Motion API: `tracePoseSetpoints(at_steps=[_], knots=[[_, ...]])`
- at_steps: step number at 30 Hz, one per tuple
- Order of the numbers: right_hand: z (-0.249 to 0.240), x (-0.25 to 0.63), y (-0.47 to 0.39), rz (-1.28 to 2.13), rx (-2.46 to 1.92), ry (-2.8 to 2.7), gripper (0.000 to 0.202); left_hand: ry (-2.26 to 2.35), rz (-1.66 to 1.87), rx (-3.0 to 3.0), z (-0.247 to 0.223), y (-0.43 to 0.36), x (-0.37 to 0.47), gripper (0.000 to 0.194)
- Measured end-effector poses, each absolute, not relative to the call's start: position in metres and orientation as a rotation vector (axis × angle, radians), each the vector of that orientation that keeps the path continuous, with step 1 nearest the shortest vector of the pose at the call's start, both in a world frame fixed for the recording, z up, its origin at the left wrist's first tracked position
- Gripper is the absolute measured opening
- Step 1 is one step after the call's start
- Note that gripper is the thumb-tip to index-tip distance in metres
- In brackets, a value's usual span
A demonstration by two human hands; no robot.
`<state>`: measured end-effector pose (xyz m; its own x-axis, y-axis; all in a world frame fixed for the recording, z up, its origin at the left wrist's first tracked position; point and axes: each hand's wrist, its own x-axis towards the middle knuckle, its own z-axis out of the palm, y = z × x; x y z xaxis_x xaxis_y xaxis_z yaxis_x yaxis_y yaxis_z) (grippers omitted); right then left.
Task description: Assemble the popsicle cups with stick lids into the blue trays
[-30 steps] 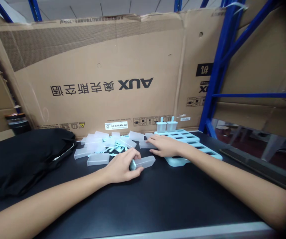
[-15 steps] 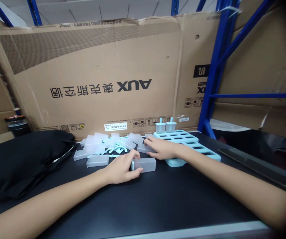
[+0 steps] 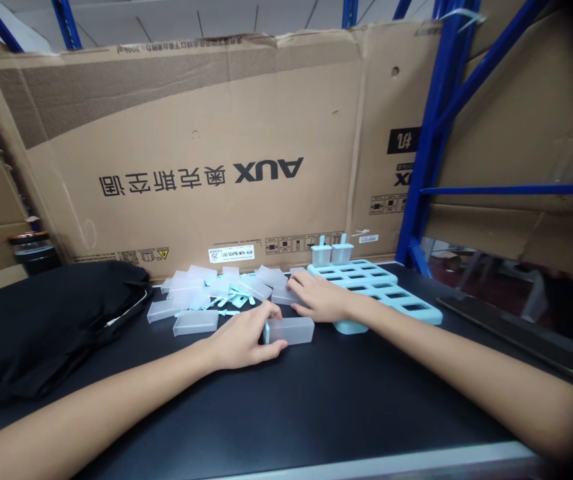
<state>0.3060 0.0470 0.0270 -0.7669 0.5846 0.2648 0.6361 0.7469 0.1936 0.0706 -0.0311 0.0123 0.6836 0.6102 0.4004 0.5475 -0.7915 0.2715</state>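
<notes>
Smooth black tabletop (image 3: 346,393); left hand (image 3: 254,339) grips a frosted, boxy mould (image 3: 294,331)

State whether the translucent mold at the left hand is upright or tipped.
Tipped on its side: the translucent mold has its long body running sideways, its blue end at the left hand.

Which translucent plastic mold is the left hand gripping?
The translucent rectangular plastic mold lying nearest the front edge of the black table. Its pale-blue end sits in the left hand; the other loose molds lie farther back.
</notes>
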Motion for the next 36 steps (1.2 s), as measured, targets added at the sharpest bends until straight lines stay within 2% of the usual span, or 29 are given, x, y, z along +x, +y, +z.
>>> tracePoseSetpoints(at_steps=[3, 7, 10, 13, 17, 24, 27, 30, 36], knots=[[0.029, 0.301, 0.042, -0.562, -0.931, -2.668, 0.032, 0.631, 0.863, 2.985, 0.012, -0.033, 0.071, 0.024], [0.038, 0.286, 0.030, -0.573, -0.794, -2.655, 0.030, 0.136, 1.087, 3.240, 0.016, -0.047, 0.077, 0.035], [0.039, 0.269, 0.026, -0.642, -0.569, -2.710, 0.034, -0.038, 1.195, 3.210, 0.019, -0.062, 0.085, 0.034], [0.035, 0.250, 0.034, -0.835, -0.354, -2.752, 0.035, -0.084, 1.214, 3.185, 0.019, -0.070, 0.092, 0.032], [0.032, 0.225, 0.057, -1.073, -0.275, -2.744, 0.018, -0.067, 1.274, 3.119, 0.018, -0.067, 0.095, 0.032], [0.032, 0.206, 0.081, -1.099, -0.258, -2.744, 0.020, 0.166, 1.127, 2.802, 0.016, -0.057, 0.090, 0.033], [0.034, 0.206, 0.079, -1.021, -0.271, -2.748, 0.017, 0.349, 1.037, 2.621, 0.017, -0.057, 0.087, 0.029], [0.045, 0.210, 0.073, -0.802, -0.271, -2.703, 0.014, 0.647, 0.876, 2.445, 0.019, -0.055, 0.085, 0.026], [0.089, 0.237, 0.043, 0.095, -0.380, -2.372, 0.009, 0.870, 0.684, 2.335, 0.021, -0.046, 0.086, 0.034]])
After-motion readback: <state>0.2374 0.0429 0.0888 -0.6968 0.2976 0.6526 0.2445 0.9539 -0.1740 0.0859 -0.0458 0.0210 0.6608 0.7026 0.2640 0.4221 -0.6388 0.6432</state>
